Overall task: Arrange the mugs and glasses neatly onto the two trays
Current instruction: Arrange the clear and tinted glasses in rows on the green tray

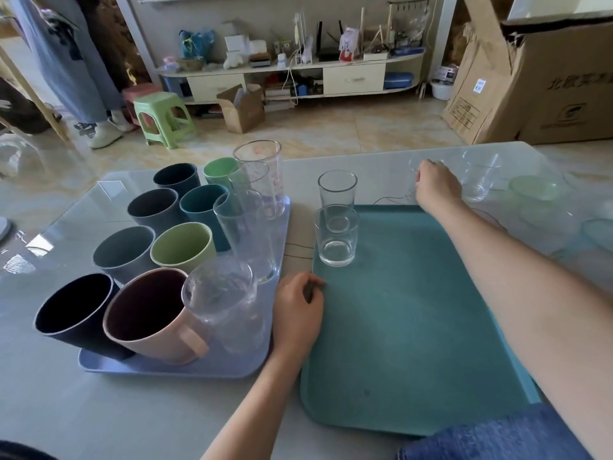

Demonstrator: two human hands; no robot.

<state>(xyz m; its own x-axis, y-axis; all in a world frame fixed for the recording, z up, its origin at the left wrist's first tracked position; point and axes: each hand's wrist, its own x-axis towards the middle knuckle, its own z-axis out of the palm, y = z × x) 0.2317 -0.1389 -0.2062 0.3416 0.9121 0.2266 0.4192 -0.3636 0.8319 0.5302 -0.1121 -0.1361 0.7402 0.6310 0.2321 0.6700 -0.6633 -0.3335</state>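
Head view, looking down on a glass-topped desk (166, 410) with two trays side by side. On the left, a lavender tray (205, 368) crowded with mugs: navy mug (71, 318) and pink mug (149, 317) nearest, grey mug (121, 252) and light green mug (180, 244) behind them, then a charcoal mug (152, 209), a teal mug (200, 207), a dark mug (177, 177) and a green mug (219, 169) at the far end. Along that tray's right edge, four clear tall glasses (247, 227) in a row, the nearest one (222, 300) just beside the pink mug's handle.

On the right, a teal tray (414, 327), mostly bare, with one short glass (336, 235) upright in its far left corner. Just behind it, a second short glass (337, 190); on the tray's rim or on the desk, cannot tell.

Left hand (298, 310) between the two trays, fingers curled, fingertips touching the teal tray's left edge; holding the rim or only resting on it, cannot tell. Short glass just beyond that hand, apart from it.

Right hand (436, 187) reaching past the teal tray's far edge, fingers curled round a clear glass (411, 190) on the desk, largely hidden by the hand. Another clear glass (479, 179) just beside that hand, to its right, untouched. Faint green saucers (537, 187) farther right on the desk.
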